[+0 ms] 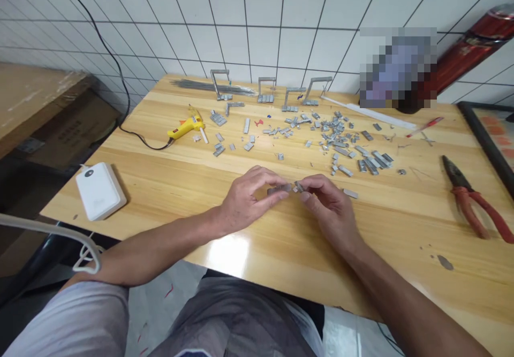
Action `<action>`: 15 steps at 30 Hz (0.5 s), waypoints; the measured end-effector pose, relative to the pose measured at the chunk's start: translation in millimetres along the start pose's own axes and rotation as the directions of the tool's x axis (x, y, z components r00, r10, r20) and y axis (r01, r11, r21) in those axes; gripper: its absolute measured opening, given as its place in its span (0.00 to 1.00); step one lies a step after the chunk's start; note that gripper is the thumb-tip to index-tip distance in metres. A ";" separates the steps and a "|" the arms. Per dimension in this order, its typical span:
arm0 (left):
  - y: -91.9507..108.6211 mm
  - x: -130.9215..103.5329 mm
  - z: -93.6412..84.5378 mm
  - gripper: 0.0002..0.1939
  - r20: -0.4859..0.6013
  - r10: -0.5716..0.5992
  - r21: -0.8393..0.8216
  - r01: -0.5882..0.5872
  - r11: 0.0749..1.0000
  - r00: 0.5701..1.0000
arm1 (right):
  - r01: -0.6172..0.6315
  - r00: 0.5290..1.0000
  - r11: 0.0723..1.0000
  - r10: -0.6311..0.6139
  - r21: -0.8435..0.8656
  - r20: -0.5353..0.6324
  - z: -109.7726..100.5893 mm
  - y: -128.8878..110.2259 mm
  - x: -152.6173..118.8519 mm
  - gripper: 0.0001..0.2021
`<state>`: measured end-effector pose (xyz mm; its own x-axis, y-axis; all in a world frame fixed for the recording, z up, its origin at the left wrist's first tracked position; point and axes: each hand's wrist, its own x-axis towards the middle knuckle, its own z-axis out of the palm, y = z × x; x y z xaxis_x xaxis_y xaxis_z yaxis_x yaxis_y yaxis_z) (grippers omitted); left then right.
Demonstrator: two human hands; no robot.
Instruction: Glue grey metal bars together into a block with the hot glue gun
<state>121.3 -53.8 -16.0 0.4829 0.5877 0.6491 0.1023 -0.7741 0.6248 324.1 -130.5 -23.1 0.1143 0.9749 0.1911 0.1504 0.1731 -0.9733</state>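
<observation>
Over the front middle of the wooden table [160, 196], my left hand [252, 199] pinches a flat grey piece [278, 189] between thumb and fingers. Close beside it, my right hand [331, 207] grips a smaller grey piece [299, 187] at its fingertips. The two pieces nearly meet; whether they touch is too small to tell. A flat grey strip [350, 193] lies just beyond my right hand. Many loose grey pieces [335, 132] are scattered farther back, and several small grey frames [265, 90] stand near the wall.
A yellow glue gun [187, 126] with a black cord lies at the back left, near thin metal rods [212, 86]. At the left is a white power bank [100, 191]. Red-handled pliers [468, 194] lie right, below a red pen [428, 126] and a red flask [466, 52].
</observation>
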 end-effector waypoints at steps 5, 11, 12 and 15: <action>-0.2 -2.0 -4.0 0.05 0.011 0.006 0.035 -0.006 0.999 1.000 | 0.033 0.999 0.998 -0.034 -0.058 -0.029 -0.4 0.0 1.3 0.04; 0.5 -3.0 -6.0 0.06 0.022 0.007 0.020 -0.008 1.000 1.000 | 0.046 0.999 0.996 -0.047 -0.075 -0.007 -0.1 1.7 2.8 0.04; 0.4 -3.3 -5.9 0.06 0.020 0.010 0.014 -0.010 1.000 1.000 | 0.049 0.999 0.996 -0.050 -0.076 -0.002 -0.1 1.9 2.9 0.05; -0.2 -4.5 -5.1 0.06 0.019 0.010 0.005 -0.010 1.000 1.000 | 0.052 0.999 0.996 -0.052 -0.073 0.007 0.3 2.8 2.8 0.05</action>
<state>114.7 -55.1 -16.8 0.5004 0.5752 0.6471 0.1019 -0.7813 0.6158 324.5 -127.3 -25.4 0.0992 0.9656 0.2403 0.2270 0.2131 -0.9503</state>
